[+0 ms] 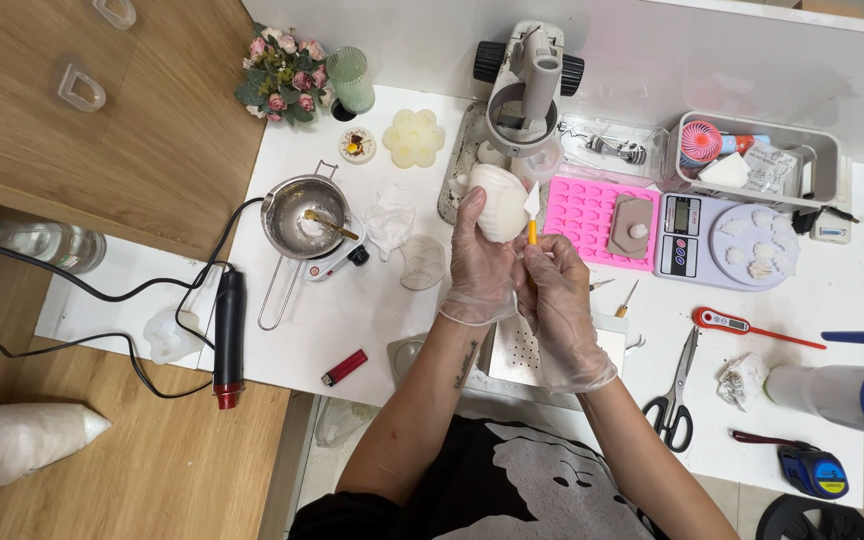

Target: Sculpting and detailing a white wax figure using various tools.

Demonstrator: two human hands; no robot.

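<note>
Left hand: the gloved left hand [477, 262] is up over the middle of the white table [372, 310], fingers wrapped around a white ribbed wax piece [498, 201], holding it tilted above the table.
Right hand: the gloved right hand [555, 300] sits just right of the left one, fingers pinched shut on a small tool with an orange handle [531, 215], and its pale blade tip touches the right side of the wax piece.
Wax piece: it hangs in the air at the centre of the scene, just in front of the grey stand [524, 95] at the far side.
Left of the hands: a metal pot [302, 213] on a small heater, with a stick resting in it; a crumpled tissue [390, 218] beside it.
Near left: a black heat gun [229, 335] lying on the table edge, and a red lighter [344, 367] close by.
Far left: a bunch of pink flowers [282, 75] and a pale flower-shaped wax block [414, 138].
Right of the hands: a pink mould tray [584, 208], then a kitchen scale [727, 240] carrying white bits.
Near right: scissors [676, 395], a red probe thermometer [742, 325] and a blue tape measure [812, 472].
</note>
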